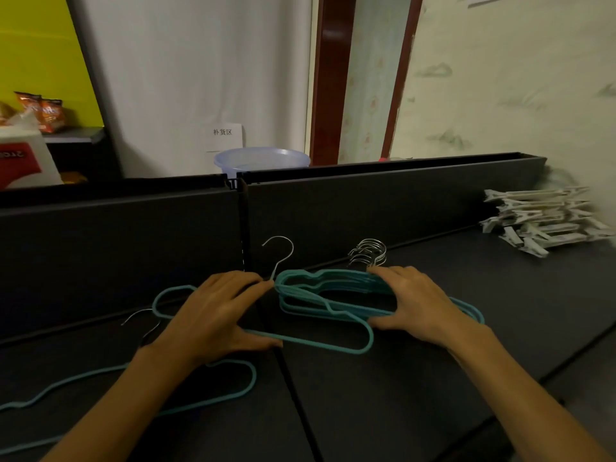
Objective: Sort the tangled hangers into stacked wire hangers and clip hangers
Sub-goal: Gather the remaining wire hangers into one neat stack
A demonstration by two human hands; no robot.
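On the dark table, left hand gripping one teal hanger, right hand clasping the stacked wire hangers.

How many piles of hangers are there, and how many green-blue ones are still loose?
teal wire hanger stack: 1
white clip hanger pile: 1
loose teal hangers: 2
Total: 4

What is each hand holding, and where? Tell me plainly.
The left hand holds one teal hanger at its neck and bottom bar. The right hand grips the stacked teal hangers at their right shoulder.
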